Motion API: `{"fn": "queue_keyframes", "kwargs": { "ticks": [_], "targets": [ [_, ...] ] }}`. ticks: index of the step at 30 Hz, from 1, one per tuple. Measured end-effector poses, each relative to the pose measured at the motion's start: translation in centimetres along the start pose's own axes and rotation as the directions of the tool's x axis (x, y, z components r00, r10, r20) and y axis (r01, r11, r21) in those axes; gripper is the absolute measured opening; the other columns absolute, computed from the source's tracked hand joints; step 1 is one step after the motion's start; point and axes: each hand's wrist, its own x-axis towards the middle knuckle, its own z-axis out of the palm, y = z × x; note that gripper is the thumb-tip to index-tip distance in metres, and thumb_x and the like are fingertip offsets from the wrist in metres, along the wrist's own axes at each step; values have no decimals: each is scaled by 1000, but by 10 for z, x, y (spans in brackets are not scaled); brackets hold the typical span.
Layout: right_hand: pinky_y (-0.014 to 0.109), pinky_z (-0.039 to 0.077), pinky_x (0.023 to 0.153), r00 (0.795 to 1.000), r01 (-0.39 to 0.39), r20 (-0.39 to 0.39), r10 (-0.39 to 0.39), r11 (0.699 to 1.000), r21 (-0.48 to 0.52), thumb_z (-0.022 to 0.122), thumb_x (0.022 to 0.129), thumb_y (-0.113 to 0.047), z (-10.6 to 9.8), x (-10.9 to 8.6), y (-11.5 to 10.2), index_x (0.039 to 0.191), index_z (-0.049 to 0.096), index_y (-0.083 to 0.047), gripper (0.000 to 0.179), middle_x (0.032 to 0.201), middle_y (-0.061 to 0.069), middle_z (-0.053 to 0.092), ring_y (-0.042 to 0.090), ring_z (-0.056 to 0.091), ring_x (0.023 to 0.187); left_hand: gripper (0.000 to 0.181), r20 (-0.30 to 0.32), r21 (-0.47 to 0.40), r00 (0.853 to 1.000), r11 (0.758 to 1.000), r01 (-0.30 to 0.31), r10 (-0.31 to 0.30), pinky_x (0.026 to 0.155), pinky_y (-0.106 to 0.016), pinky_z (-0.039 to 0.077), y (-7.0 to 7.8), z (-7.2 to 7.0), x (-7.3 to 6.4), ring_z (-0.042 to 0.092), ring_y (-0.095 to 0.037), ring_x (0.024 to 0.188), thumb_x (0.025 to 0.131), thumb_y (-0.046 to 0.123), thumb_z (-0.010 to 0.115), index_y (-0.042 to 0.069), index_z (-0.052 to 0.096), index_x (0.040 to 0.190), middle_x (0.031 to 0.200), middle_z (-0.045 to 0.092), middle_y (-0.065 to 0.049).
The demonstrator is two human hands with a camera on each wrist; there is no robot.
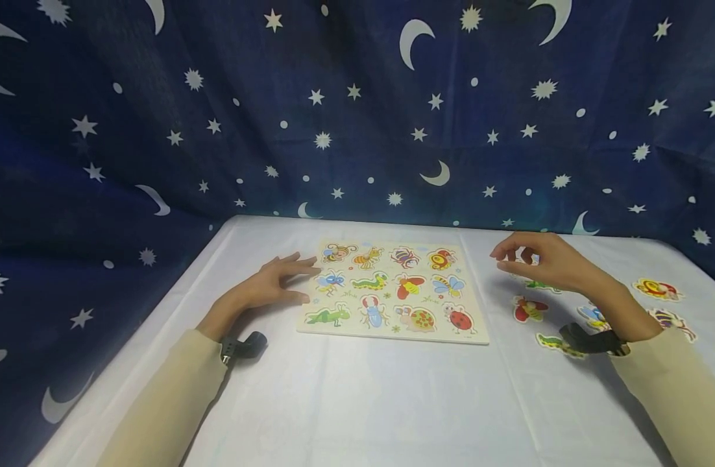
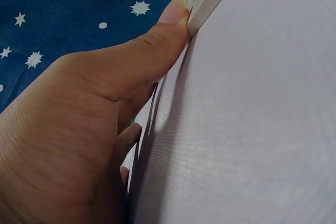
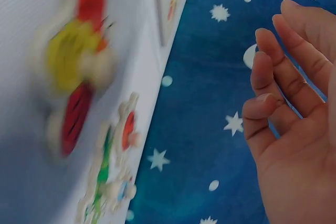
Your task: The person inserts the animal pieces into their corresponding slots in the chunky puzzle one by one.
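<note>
A flat puzzle board (image 1: 346, 330) with rows of colourful insect pictures lies on the white table. My left hand (image 1: 270, 285) rests at its left side with fingers spread, the thumb tip (image 2: 176, 14) against the board's edge in the left wrist view. Right of the board, my right hand (image 1: 544, 263) hovers over loose insect pieces, its fingers loosely bent and holding nothing. Under it lie a red and yellow winged piece (image 1: 530, 309), blurred in the right wrist view, and a green piece (image 1: 541, 286) partly hidden by the hand.
More loose pieces lie farther right: a green caterpillar (image 1: 558, 344), a blue insect (image 1: 591, 316) partly behind the right wrist camera, a red and yellow one (image 1: 657, 289) and a dark striped one (image 1: 671, 321). A dark blue star-and-moon cloth (image 1: 369, 149) hangs behind the table.
</note>
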Motion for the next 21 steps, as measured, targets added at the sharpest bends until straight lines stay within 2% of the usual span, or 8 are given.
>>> {"fn": "queue_keyframes", "kwargs": {
  "ticks": [4, 8, 11, 14, 18, 21],
  "targets": [
    [23, 47, 62, 1000, -8, -29, 8, 1000, 9, 74, 85, -20, -4, -13, 7, 104, 71, -18, 19, 86, -11, 64, 11, 52, 75, 60, -1, -1, 1000, 1000, -4, 4, 114, -55, 3, 0, 0, 0, 20, -34, 142, 79, 36, 77, 17, 59, 133, 147, 42, -4],
    [22, 47, 63, 999, -29, -32, 29, 999, 16, 76, 83, -17, -8, -25, 15, 104, 71, -17, 22, 93, -10, 66, 8, 52, 77, 60, -1, 2, 1000, 1000, -3, 3, 114, -55, 4, 0, 0, 0, 20, -34, 142, 79, 35, 77, 17, 59, 133, 147, 42, -4],
    [21, 46, 62, 999, -19, -35, 19, 1000, 9, 77, 82, -15, -12, -34, 23, 104, 70, -16, 23, 92, -7, 66, 9, 52, 76, 59, -2, 1, 1000, 1000, -4, 4, 114, -55, 4, 0, 0, 0, 20, -34, 142, 79, 36, 77, 17, 59, 133, 147, 42, -4],
    [22, 43, 59, 997, -65, -45, 65, 998, 14, 78, 81, -17, -17, -45, 28, 103, 71, -16, 23, 88, -6, 64, 11, 51, 74, 59, -4, 1, 1000, 1000, -5, 5, 114, -55, 3, 0, 0, -1, 20, -34, 142, 79, 36, 77, 17, 59, 133, 147, 42, -4],
    [24, 39, 58, 983, -177, -50, 178, 984, 26, 80, 79, -22, -23, -58, 35, 101, 72, -18, 24, 85, -5, 61, 12, 49, 73, 60, -5, -1, 1000, 1000, -4, 4, 114, -54, 3, 0, 0, -1, 20, -33, 142, 79, 37, 77, 18, 59, 133, 147, 42, -3],
    [25, 39, 58, 977, -208, -49, 208, 978, 18, 80, 79, -22, -28, -65, 40, 100, 72, -19, 23, 84, -4, 61, 12, 48, 73, 60, -4, -2, 1000, 1000, 1, -1, 114, -54, 3, 1, 0, -1, 19, -33, 142, 79, 38, 77, 18, 59, 133, 148, 41, -3]
  ]
}}
